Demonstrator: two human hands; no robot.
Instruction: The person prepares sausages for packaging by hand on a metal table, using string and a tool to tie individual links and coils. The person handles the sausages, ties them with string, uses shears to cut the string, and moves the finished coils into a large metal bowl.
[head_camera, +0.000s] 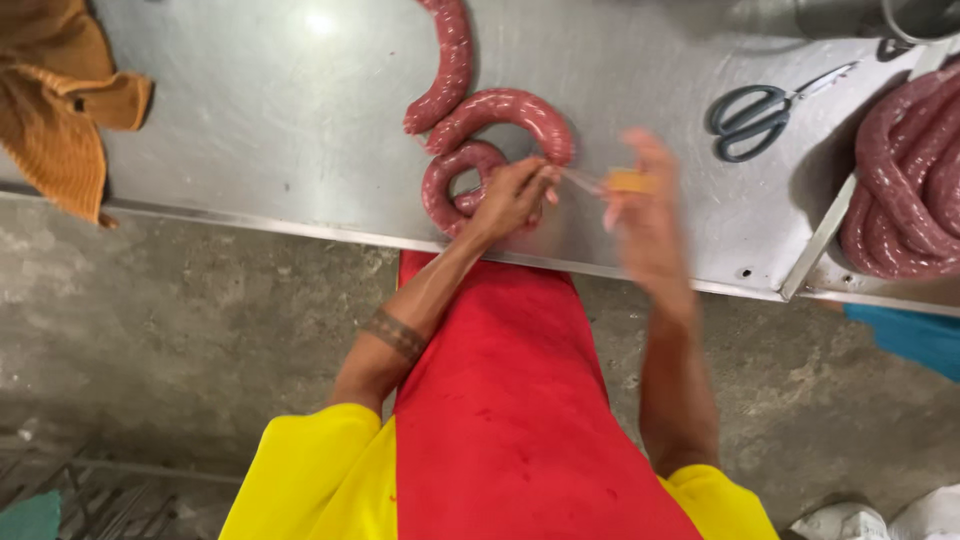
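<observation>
A stainless steel desk (250, 120) fills the upper half of the view, its near edge running from the left side down toward the right, with a grey concrete floor (150, 320) below it. The person stands at that near edge in a red apron (500, 400) over a yellow shirt (310, 480).

At the desk's right end a metal tray (815, 245) holds a thick coil of raw sausage (905, 170). At the far left edge a crumpled orange cloth (65, 100) hangs partly over the desk's near edge.

Near the middle of the desk lies a string of red, speckled sausage links (500, 110): one link runs in from the far edge, the next arches over, and the last one curls into a small ring (445, 180) just inside the near edge.

A pair of scissors (765, 110) with dark grey handles lies toward the far right corner, just beside the tray and well apart from the links.

The left hand (515, 195) rests on the curled ring, its fingers bunched and pinching the ring's end, where a thin pale string (580, 180) leads off to the right. The right hand (645, 200) is blurred just beside the left, above the desk's near edge; it appears to grip a small yellowish object (630, 181) at the string's other end, though the blur hides how the fingers close. A dark patterned band (393, 335) circles the left forearm.
</observation>
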